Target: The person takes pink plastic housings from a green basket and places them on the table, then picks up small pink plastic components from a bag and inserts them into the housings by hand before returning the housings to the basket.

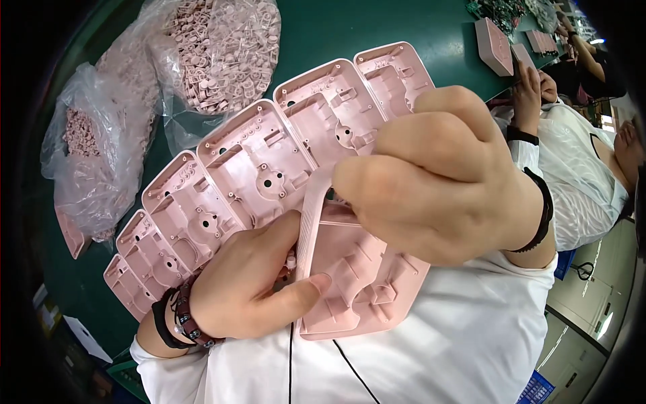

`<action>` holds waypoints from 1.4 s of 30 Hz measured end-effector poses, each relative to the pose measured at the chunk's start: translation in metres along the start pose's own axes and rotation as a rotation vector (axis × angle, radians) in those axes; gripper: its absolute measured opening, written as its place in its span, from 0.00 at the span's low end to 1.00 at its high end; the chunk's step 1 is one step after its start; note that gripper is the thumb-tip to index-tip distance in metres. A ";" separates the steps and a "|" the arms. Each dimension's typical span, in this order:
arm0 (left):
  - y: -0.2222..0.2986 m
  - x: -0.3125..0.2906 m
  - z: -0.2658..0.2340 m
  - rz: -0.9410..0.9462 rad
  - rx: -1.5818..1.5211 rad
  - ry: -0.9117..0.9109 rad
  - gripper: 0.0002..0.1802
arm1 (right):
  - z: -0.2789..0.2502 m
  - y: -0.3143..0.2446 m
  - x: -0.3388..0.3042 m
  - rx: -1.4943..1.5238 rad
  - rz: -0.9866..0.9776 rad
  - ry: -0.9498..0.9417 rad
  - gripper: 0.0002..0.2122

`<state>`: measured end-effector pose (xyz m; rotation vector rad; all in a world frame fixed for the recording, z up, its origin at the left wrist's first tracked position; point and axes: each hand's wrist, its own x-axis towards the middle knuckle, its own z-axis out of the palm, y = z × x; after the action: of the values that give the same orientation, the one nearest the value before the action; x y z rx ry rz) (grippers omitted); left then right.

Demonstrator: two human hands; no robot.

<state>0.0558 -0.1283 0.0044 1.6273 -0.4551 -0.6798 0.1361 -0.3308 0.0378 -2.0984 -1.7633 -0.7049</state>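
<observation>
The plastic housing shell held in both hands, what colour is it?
Pale pink, plain with no pattern. The housing shell shows best in the head view.

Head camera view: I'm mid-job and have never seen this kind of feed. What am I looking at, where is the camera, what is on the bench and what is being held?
There is no machine here: a person works with two bare hands. The one picture comes from a fisheye camera worn on the person's head, looking down, so straight edges bend near the rim.

The left hand grips a pink plastic housing shell at its near edge, open side up. The right hand is closed over the shell's upper end; what its fingertips pinch is hidden.

On the green bench a row of like pink shells lies fanned out, overlapping. Beyond them are clear bags of small pink parts. At upper right, another worker's hands are busy at the same bench.
</observation>
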 end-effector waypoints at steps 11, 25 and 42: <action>-0.002 -0.009 -0.005 0.063 0.061 -0.082 0.29 | -0.014 -0.009 -0.005 0.265 0.177 -0.177 0.09; 0.002 -0.013 0.004 -0.091 0.005 0.079 0.32 | -0.033 -0.059 -0.042 0.034 0.690 0.164 0.26; 0.000 -0.022 0.006 -0.163 -0.050 0.121 0.31 | -0.033 -0.070 -0.032 0.605 0.974 -0.052 0.23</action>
<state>0.0352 -0.1187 0.0077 1.6597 -0.2183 -0.7036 0.0586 -0.3612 0.0424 -2.1390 -0.6304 0.1469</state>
